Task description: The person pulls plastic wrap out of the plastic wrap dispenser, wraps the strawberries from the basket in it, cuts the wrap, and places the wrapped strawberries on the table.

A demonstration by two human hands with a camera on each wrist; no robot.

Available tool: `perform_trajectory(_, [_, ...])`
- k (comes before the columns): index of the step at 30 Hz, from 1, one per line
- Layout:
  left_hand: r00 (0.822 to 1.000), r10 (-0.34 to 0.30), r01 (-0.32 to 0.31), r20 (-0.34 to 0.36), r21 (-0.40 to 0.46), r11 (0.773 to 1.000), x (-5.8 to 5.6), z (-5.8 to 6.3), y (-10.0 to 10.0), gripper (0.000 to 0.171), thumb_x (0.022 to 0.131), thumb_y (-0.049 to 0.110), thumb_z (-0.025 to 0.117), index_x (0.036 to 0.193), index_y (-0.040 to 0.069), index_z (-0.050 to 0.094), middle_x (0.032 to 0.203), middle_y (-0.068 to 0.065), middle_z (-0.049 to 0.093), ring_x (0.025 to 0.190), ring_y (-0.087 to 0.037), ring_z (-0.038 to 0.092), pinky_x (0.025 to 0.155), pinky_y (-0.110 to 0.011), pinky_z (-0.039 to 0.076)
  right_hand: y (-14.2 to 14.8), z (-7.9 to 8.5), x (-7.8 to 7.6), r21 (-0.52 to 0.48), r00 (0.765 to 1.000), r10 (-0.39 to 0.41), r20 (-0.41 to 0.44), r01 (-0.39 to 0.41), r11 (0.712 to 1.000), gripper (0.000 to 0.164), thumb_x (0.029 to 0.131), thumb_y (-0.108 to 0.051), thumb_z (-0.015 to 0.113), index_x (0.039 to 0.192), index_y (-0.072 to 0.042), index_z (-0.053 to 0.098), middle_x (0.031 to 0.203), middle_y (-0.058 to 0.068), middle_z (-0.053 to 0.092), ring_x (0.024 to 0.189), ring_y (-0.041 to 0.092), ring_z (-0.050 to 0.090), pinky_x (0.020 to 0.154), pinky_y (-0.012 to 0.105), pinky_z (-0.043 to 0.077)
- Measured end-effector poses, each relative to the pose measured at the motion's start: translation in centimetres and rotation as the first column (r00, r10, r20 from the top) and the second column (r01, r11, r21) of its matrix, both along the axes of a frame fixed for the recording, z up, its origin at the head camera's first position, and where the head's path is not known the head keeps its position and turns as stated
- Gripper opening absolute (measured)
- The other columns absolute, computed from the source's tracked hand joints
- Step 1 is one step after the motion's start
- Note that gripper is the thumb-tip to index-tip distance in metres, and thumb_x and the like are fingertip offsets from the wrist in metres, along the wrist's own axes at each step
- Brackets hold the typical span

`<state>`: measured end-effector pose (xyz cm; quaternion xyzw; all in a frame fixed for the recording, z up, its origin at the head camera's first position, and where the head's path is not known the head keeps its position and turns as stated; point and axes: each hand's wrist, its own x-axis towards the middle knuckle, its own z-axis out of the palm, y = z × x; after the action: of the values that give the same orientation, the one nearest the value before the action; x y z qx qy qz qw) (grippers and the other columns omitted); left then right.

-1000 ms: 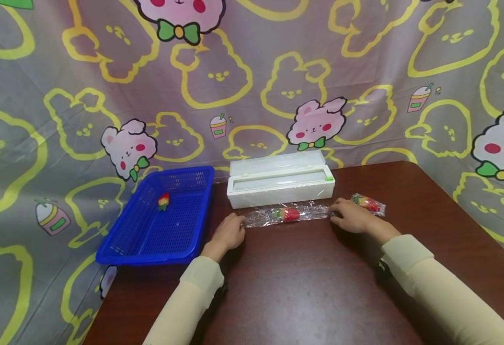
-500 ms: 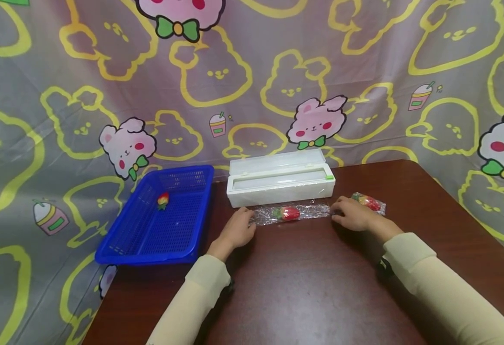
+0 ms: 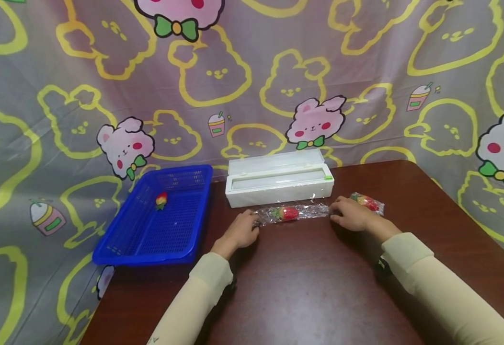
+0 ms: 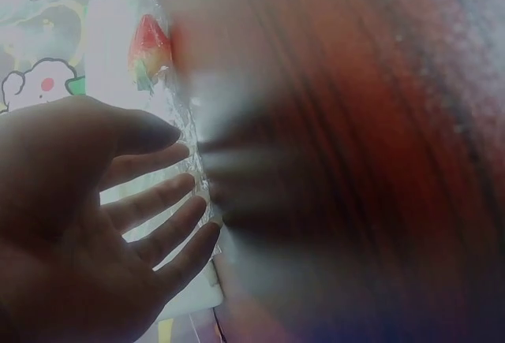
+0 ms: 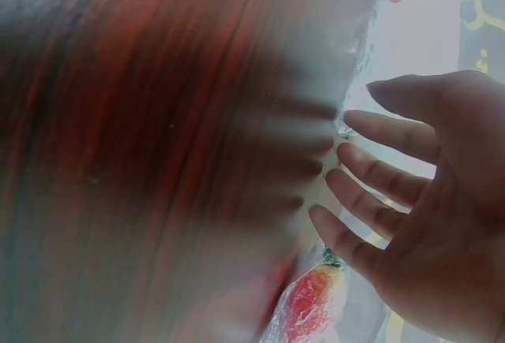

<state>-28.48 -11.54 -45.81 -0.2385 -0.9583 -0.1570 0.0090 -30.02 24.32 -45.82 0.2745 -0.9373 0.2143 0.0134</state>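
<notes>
A red strawberry point(image 3: 288, 213) with green leaves lies in a strip of clear plastic film point(image 3: 312, 211) on the table. At the film's left end is my left hand point(image 3: 242, 230); its fairly straight fingers touch the film's edge in the left wrist view, thumb close to the forefinger. My right hand point(image 3: 350, 214) rests at the film's right end. Its fingers point(image 5: 371, 177) are spread and extended, fingertips down at the film, with the thumb apart. Just beyond the right hand lies a second, film-wrapped strawberry point(image 3: 367, 203).
Behind the film stands a long white box point(image 3: 280, 189) with its lid raised. A blue plastic basket point(image 3: 191, 239) at the left holds one strawberry point(image 3: 161, 200). All stand on a brown wooden table point(image 3: 303, 287) against a patterned cloth point(image 3: 252, 81).
My left hand has moved right toward the strawberry, and the film between the hands looks shorter at its left end. The right hand has stayed about where it was.
</notes>
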Motion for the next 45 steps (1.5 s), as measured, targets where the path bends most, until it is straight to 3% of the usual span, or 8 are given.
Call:
perform_trajectory(16, [0.999, 0.007, -0.006, 0.047, -0.017, 1.000, 0.1, 0.3, 0.1, 0.030, 0.093, 0.010, 0.064, 0.121, 0.002, 0.069, 0.128, -0.018, 0.060, 0.119, -0.039, 0.058, 0.104, -0.050, 0.046, 0.1, 0.0, -0.2, 0.010, 1.000, 0.023, -0.009, -0.023, 1.000, 0.016, 0.095, -0.009, 0.067, 0.103, 0.004, 0.072, 0.101, 0.016, 0.063, 0.096, 0.035, 0.063, 0.090, 0.055, 0.050])
perform_trajectory(22, [0.997, 0.023, -0.020, 0.074, -0.042, 0.999, 0.0, 0.4, 0.3, 0.032, 0.095, 0.012, 0.064, 0.124, 0.002, 0.068, 0.129, -0.017, 0.059, 0.120, -0.038, 0.056, 0.104, -0.050, 0.046, 0.1, 0.9, -0.6, 0.018, 0.999, 0.036, 0.000, -0.036, 0.999, 0.015, 0.096, -0.010, 0.065, 0.100, 0.004, 0.072, 0.095, 0.011, 0.066, 0.093, 0.034, 0.065, 0.089, 0.055, 0.050])
perform_trajectory(28, [0.995, 0.033, -0.028, 0.094, -0.047, 0.998, 0.1, 0.4, 0.2, 0.034, 0.096, 0.014, 0.064, 0.129, 0.003, 0.066, 0.131, -0.017, 0.057, 0.122, -0.037, 0.055, 0.105, -0.049, 0.045, 0.1, 2.3, -1.1, -0.018, 0.999, -0.024, -0.046, 0.023, 1.000, 0.014, 0.094, -0.009, 0.067, 0.099, 0.003, 0.070, 0.091, 0.011, 0.070, 0.090, 0.033, 0.066, 0.084, 0.055, 0.052])
perform_trajectory(34, [0.994, 0.037, -0.032, 0.101, -0.050, 0.998, 0.1, 0.3, 0.1, 0.035, 0.098, 0.015, 0.063, 0.131, 0.003, 0.065, 0.135, -0.016, 0.056, 0.125, -0.036, 0.054, 0.107, -0.048, 0.044, 0.3, 3.5, -1.5, -0.085, 0.992, -0.118, -0.037, 0.114, 0.990, 0.018, 0.096, -0.010, 0.067, 0.108, 0.004, 0.070, 0.096, 0.013, 0.071, 0.089, 0.030, 0.063, 0.084, 0.054, 0.052])
perform_trajectory(45, [0.995, 0.040, -0.035, 0.092, -0.060, 0.998, 0.3, 0.7, 0.4, 0.033, 0.098, 0.015, 0.063, 0.129, 0.003, 0.065, 0.137, -0.016, 0.056, 0.125, -0.035, 0.054, 0.106, -0.048, 0.045, 0.3, 4.1, -2.6, -0.116, 0.968, -0.227, -0.102, 0.215, 0.970, 0.035, 0.095, -0.015, 0.066, 0.124, 0.005, 0.063, 0.112, 0.021, 0.066, 0.100, 0.036, 0.062, 0.083, 0.058, 0.051])
